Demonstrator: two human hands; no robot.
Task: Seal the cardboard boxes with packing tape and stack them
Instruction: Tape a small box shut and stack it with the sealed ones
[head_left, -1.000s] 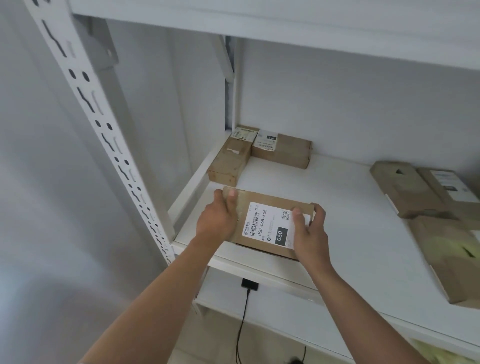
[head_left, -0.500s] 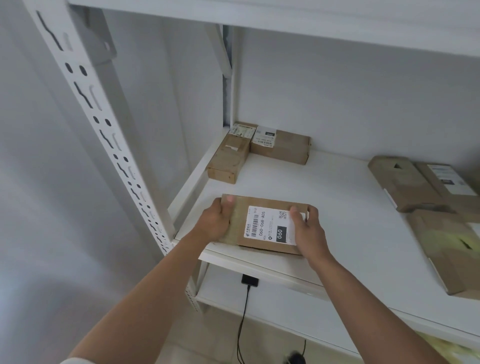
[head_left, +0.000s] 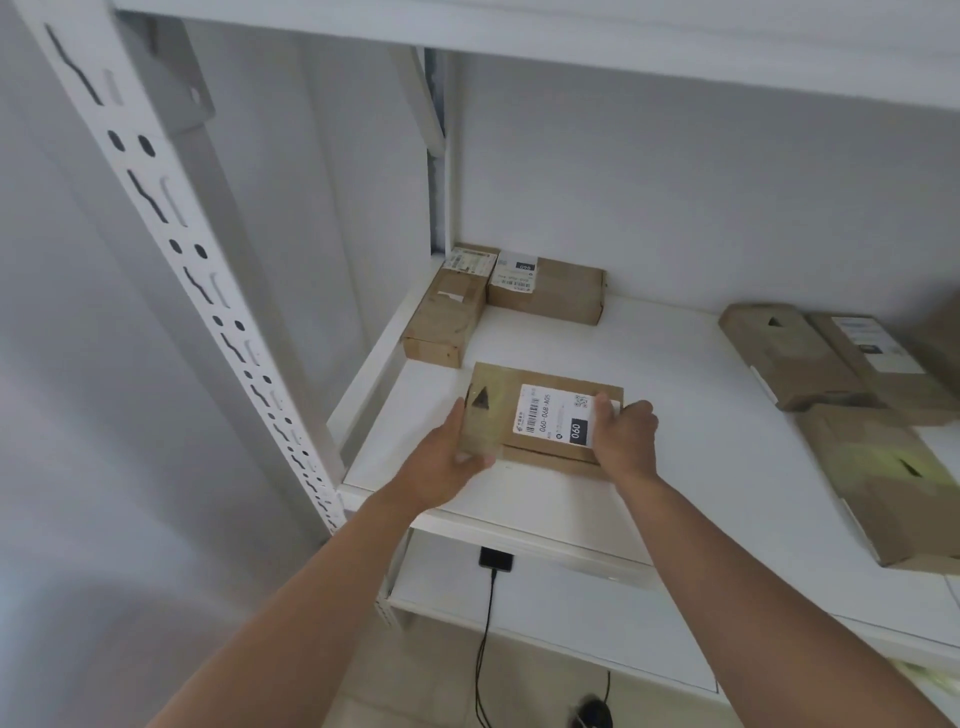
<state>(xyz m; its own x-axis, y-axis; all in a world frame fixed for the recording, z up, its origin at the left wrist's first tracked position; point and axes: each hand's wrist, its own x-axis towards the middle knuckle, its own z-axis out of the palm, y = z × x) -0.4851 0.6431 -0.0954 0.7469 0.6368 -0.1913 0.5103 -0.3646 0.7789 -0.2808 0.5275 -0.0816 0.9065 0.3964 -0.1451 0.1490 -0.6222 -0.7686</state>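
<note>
A flat cardboard box (head_left: 498, 384) with a white shipping label lies on the white shelf (head_left: 675, 415), left of centre. My left hand (head_left: 447, 462) holds its near left corner, the thumb on the taped top. My right hand (head_left: 623, 436) grips its right end, fingers over the label's edge. Two sealed boxes sit in the back left corner: a long one (head_left: 447, 317) along the side rail and another (head_left: 561, 288) against the wall.
Several more cardboard boxes (head_left: 831, 364) lie at the shelf's right side. A perforated white upright (head_left: 208, 291) stands at the left. An upper shelf (head_left: 571, 36) hangs overhead. A black plug and cable (head_left: 493, 566) hang below the shelf edge.
Both hands have pushed the labelled box further back onto the shelf. My left hand has slid from the box's far left corner to its near left corner.
</note>
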